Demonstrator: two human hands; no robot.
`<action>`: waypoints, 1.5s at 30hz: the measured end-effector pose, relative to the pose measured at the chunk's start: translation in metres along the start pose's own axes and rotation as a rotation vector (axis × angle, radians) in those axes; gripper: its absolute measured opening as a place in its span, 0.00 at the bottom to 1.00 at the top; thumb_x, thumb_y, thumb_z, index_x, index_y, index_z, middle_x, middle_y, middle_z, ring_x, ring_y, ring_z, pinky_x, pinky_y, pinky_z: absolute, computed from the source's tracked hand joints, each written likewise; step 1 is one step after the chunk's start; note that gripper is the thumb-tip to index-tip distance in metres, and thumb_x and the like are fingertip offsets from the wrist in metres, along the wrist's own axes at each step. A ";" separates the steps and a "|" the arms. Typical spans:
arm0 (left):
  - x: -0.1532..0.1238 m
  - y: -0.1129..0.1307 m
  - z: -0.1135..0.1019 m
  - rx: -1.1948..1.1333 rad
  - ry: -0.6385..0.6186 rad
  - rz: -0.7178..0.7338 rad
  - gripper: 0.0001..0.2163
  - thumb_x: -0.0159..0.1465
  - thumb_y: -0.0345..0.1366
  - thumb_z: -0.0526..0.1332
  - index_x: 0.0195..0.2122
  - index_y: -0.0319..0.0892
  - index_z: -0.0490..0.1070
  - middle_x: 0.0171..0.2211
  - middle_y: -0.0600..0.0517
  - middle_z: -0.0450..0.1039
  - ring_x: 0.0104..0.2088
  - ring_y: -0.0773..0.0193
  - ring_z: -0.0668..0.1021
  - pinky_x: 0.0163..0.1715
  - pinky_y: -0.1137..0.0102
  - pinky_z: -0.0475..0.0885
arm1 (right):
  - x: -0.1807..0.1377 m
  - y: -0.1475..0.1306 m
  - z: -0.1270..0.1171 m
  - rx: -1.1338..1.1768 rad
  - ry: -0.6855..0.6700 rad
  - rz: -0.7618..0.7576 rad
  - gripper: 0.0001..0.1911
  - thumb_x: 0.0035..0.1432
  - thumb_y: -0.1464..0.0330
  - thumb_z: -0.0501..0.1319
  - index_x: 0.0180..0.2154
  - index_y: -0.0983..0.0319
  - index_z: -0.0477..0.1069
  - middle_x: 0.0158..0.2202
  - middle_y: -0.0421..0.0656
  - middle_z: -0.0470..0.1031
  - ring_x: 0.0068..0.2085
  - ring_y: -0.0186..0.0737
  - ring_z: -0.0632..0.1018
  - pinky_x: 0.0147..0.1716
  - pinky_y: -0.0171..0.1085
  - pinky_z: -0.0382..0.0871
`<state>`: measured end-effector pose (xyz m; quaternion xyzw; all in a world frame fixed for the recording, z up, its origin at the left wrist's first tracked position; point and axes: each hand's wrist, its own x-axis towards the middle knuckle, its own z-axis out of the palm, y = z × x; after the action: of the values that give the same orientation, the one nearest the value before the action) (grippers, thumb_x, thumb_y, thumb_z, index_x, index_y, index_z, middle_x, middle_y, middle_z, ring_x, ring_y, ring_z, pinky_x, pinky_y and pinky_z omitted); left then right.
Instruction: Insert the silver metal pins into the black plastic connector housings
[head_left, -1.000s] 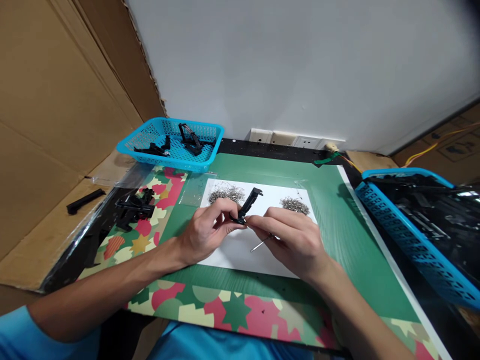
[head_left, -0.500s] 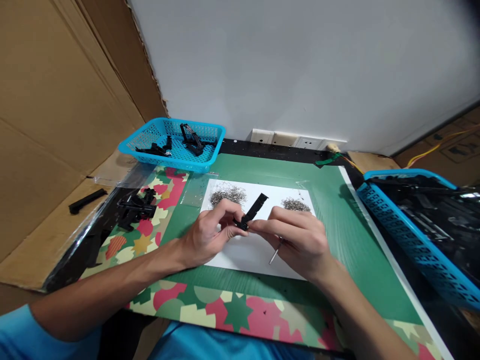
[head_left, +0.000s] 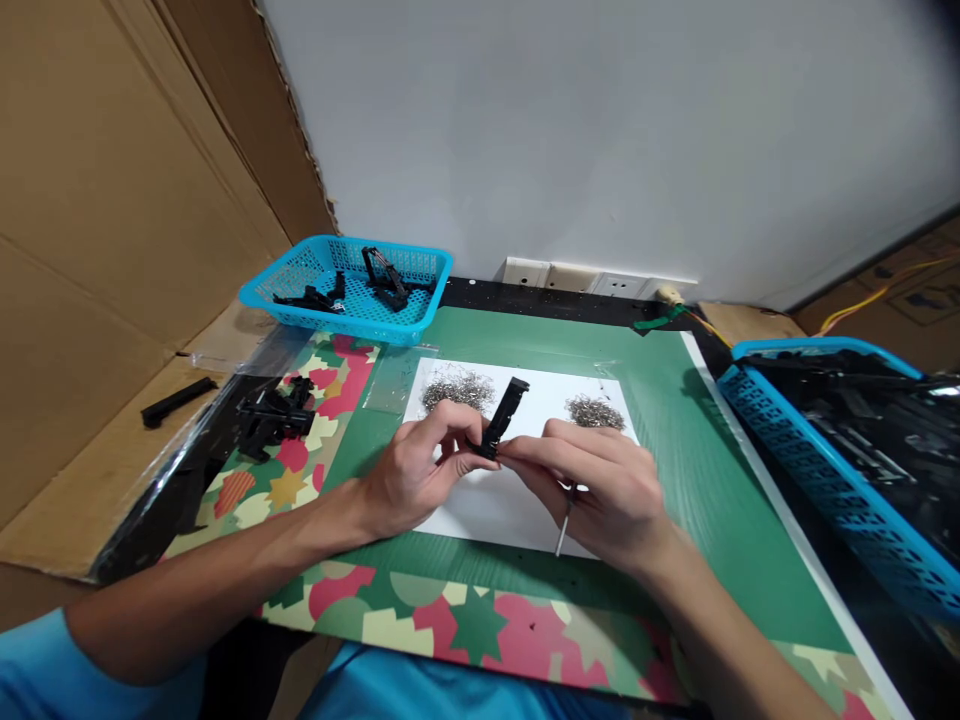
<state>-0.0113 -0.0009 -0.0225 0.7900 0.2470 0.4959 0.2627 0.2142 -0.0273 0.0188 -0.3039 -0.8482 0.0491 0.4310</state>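
Observation:
Between the thumb and fingers of my left hand [head_left: 427, 460] is a black plastic part [head_left: 505, 412], its long end pointing up. My right hand [head_left: 600, 485] is closed, its thumb and index fingertip pinched at the lower end of that part. Whatever tiny piece may sit in that pinch is hidden. A thin metal rod [head_left: 564, 525] is tucked in the curled fingers of my right hand, its tip pointing down. Both hands are above a white sheet of paper [head_left: 487, 510], where one pile of small metal springs [head_left: 456, 388] and another pile [head_left: 594, 411] lie behind them.
A blue basket [head_left: 352, 325] with several black parts stands at the back left. Black parts [head_left: 276, 415] lie on the patterned mat edge, and a black bar [head_left: 178, 402] on cardboard. At right, a larger blue basket [head_left: 840, 490] is full of black parts. Sockets [head_left: 574, 277] line the wall.
The black part has turned more upright in my left hand. My right hand has shifted slightly right, and the metal rod in it now points more steeply down.

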 end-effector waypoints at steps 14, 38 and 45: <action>0.001 0.000 0.000 -0.017 0.010 0.046 0.08 0.71 0.32 0.67 0.45 0.44 0.67 0.36 0.54 0.74 0.29 0.71 0.75 0.29 0.76 0.74 | -0.012 0.005 0.005 -0.163 0.028 -0.154 0.19 0.64 0.81 0.61 0.55 0.63 0.72 0.25 0.36 0.62 0.24 0.34 0.60 0.25 0.38 0.52; -0.004 0.000 -0.003 -0.074 -0.005 0.008 0.10 0.71 0.30 0.66 0.48 0.45 0.67 0.39 0.53 0.74 0.35 0.68 0.80 0.35 0.77 0.80 | -0.001 -0.013 0.011 0.366 0.120 0.200 0.14 0.63 0.81 0.66 0.46 0.61 0.82 0.24 0.35 0.66 0.22 0.28 0.64 0.22 0.32 0.57; -0.006 -0.001 0.000 -0.201 -0.026 -0.081 0.09 0.73 0.29 0.64 0.49 0.45 0.64 0.36 0.55 0.70 0.29 0.71 0.78 0.27 0.80 0.77 | -0.004 -0.007 0.010 0.208 0.104 0.100 0.17 0.63 0.83 0.67 0.49 0.61 0.82 0.25 0.35 0.62 0.24 0.29 0.62 0.22 0.33 0.53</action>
<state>-0.0138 -0.0038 -0.0272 0.7553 0.2243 0.4969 0.3638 0.2054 -0.0338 0.0124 -0.3015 -0.7990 0.1424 0.5004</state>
